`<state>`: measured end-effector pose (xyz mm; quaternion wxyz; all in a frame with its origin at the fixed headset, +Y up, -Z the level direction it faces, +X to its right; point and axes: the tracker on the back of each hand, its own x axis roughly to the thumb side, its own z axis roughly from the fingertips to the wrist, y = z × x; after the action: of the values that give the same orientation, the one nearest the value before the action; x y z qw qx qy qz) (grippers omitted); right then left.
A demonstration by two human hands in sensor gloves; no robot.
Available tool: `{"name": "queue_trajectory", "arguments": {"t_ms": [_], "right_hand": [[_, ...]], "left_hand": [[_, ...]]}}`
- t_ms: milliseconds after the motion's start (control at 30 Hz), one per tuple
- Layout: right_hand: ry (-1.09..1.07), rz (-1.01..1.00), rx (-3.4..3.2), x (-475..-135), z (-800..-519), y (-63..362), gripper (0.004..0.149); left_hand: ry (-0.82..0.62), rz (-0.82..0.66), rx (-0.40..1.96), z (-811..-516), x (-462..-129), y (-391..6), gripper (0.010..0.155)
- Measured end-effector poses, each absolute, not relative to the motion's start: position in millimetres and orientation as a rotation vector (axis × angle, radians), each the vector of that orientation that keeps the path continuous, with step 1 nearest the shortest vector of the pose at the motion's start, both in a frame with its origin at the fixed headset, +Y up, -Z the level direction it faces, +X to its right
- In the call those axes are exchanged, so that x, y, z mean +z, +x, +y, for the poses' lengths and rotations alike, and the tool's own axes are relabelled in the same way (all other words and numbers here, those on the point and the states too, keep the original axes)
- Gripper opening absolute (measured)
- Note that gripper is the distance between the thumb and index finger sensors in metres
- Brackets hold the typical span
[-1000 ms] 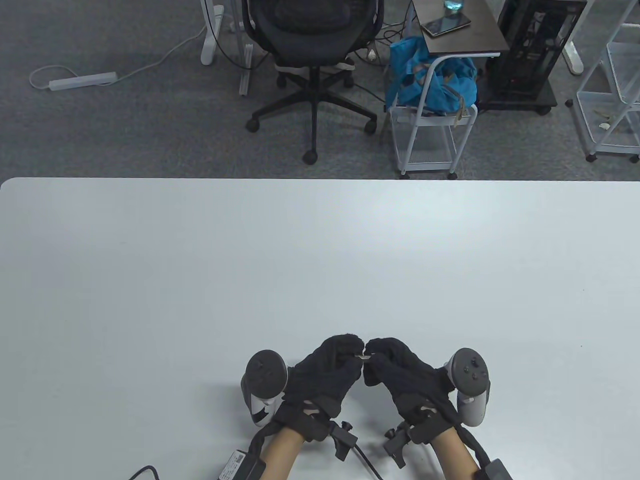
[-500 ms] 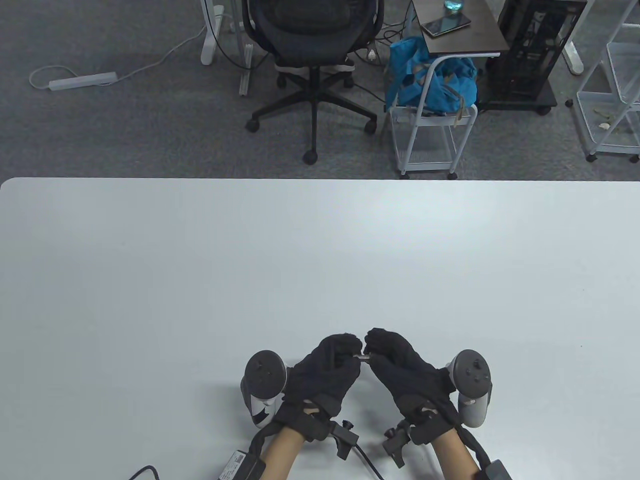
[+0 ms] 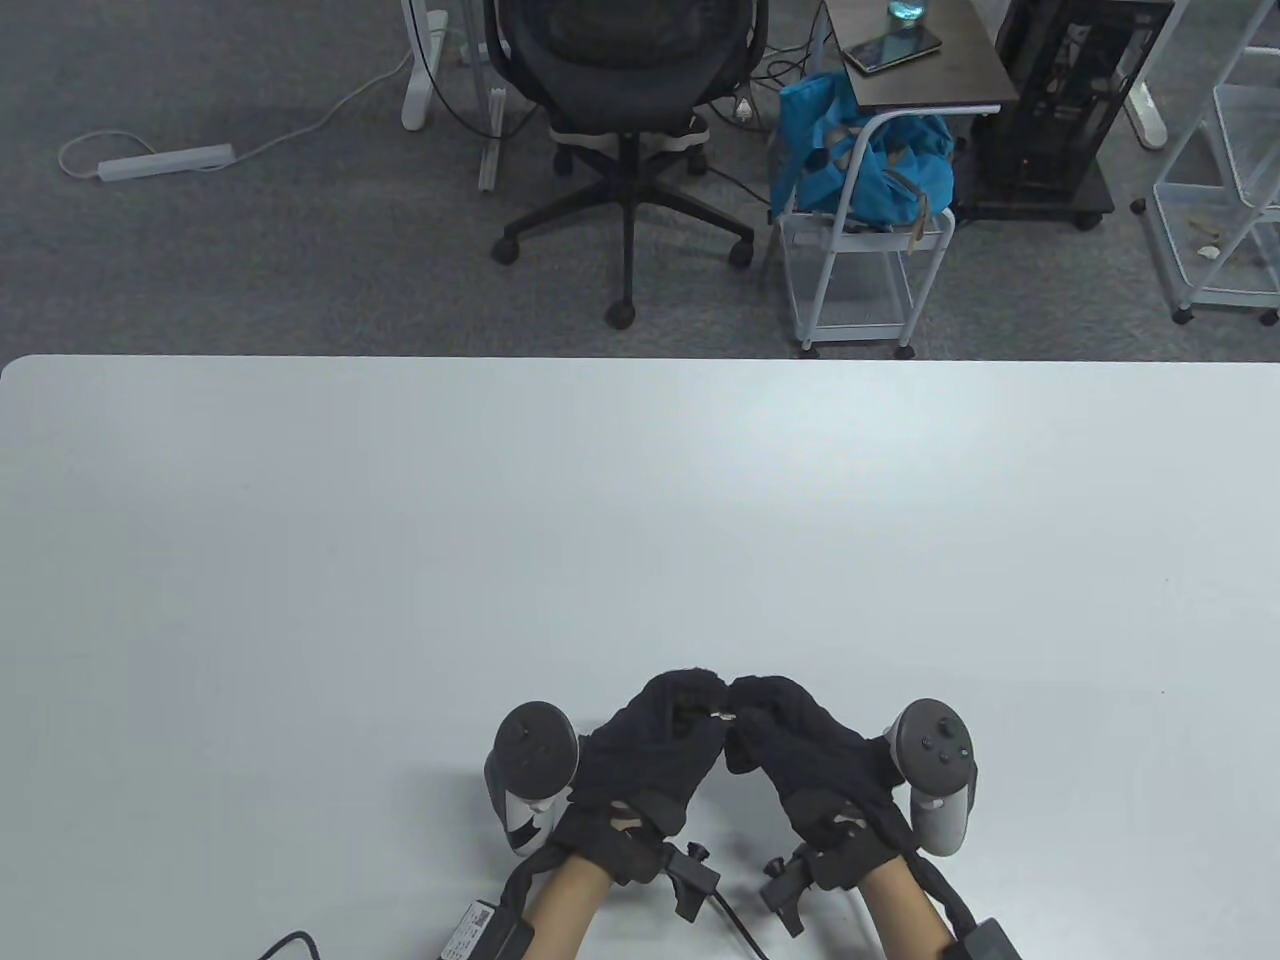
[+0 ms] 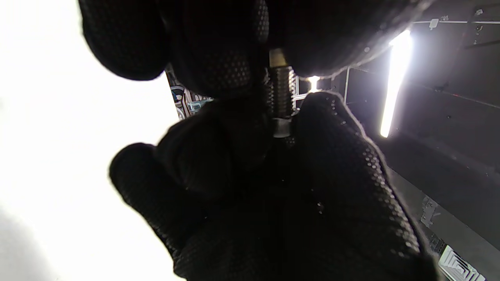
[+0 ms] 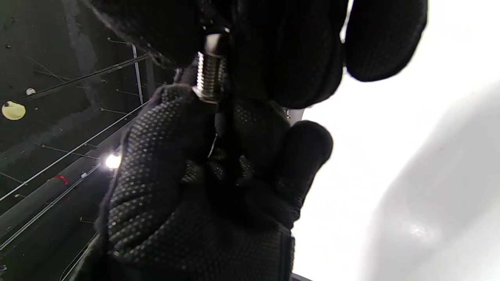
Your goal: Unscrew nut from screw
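As the right hand [image 3: 800, 755] rolls back in, fingertips meet again; the left hand [image 3: 650, 750] pinches the screw [image 3: 722, 715], right grips its nut end above the table [image 3: 640, 520]; another turn starts.

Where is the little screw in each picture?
Table view: the screw is a tiny glint between the two gloved fingertips, low centre.
Left wrist view: upper middle, threads upright.
Right wrist view: upper left of centre.
Shared landmark: the black gloved fingers pinching both its ends.
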<state>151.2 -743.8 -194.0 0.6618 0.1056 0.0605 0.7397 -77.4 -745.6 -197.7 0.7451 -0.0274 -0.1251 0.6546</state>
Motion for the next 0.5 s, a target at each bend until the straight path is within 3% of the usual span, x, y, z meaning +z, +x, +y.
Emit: {"name": "queue_trajectory", "arguments": {"t_ms": [500], "right_hand": [[0.242,0.094,1.686,-193.2,-741.1,151.9,0.053]], "left_hand": [[-0.066,-0.258,1.462,-745.9,-197.6,-77.9,0.047]]}}
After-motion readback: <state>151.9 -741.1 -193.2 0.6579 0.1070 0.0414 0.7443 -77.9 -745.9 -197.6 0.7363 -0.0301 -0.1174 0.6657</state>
